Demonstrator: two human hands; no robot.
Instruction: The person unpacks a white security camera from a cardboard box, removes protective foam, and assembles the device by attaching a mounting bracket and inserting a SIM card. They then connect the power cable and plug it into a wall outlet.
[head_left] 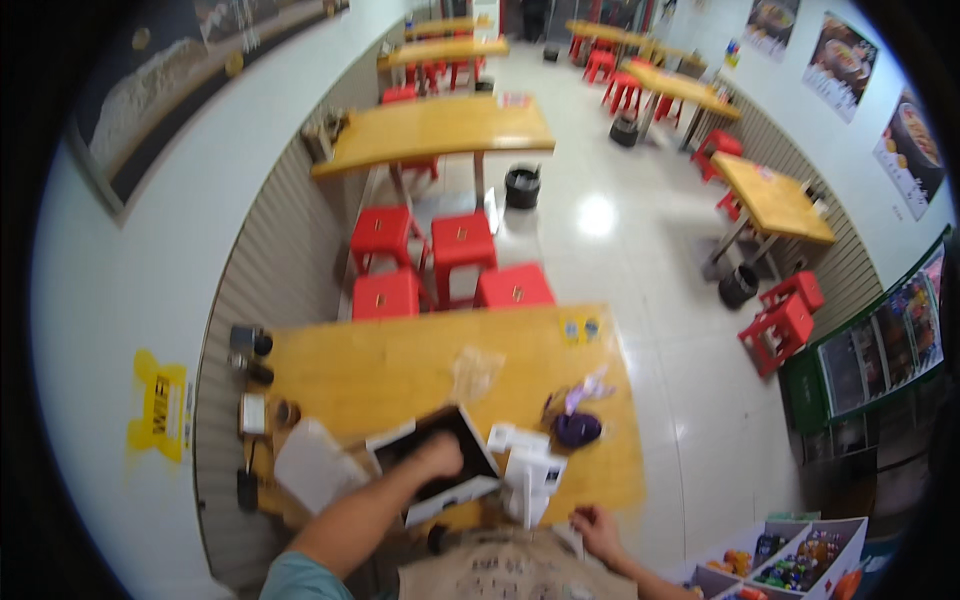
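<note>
A white box with a dark inside (pixel 480 490) lies on the near part of the wooden table (pixel 370 345). My left hand (pixel 440 457) reaches down into it, fingers curled; whatever they may hold is hidden. At the table's near edge my right hand (pixel 595 530) hangs with loosely bent, parted fingers and nothing in them. White papers or small packets (pixel 535 470) rest just right of the box. A dark purple pouch (pixel 577 430) with a pale purple ribbon lies beyond them. Left of the box is a white lid or sheet (pixel 320 465).
A crumpled clear plastic wrapper (pixel 477 373) lies farther back on the table. Small containers (pixel 252 352) line its left edge by the wall. Red stools (pixel 463 245) stand behind. At lower right is a divided white tray (pixel 800 560) with colourful small goods.
</note>
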